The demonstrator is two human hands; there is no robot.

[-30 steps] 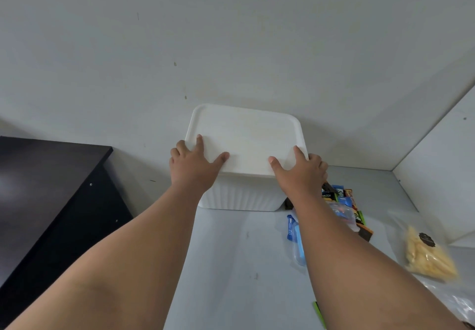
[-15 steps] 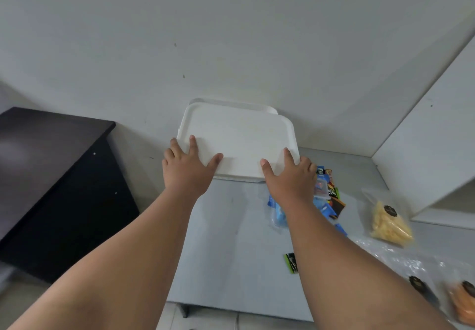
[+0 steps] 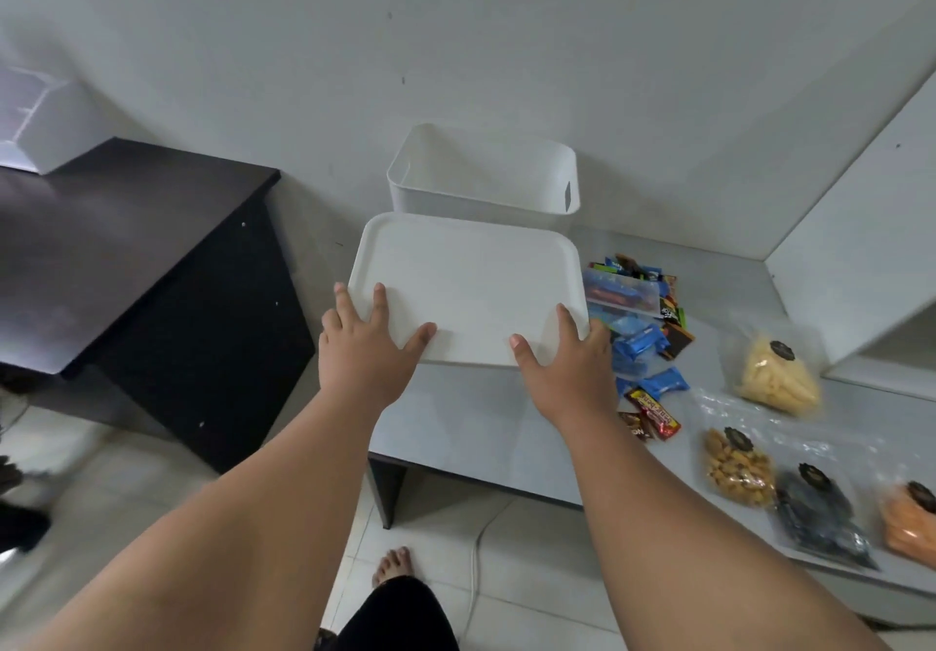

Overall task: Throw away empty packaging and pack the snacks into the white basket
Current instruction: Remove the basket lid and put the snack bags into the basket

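White basket (image 3: 483, 179) unlabelled, lid (image 3: 468, 290) blank

Light: your scene is evenly lit, soft and cool, moderately bright.
Shadows: faint, soft one beside the white basket (image 3: 483, 171) on the wall.
Glare: pale sheen on the dark desk (image 3: 101, 245) to your left.
Blur: left edge smeared; centre reasonably sharp.
Distortion: wide-angle bending of wall lines at your frame's edges.
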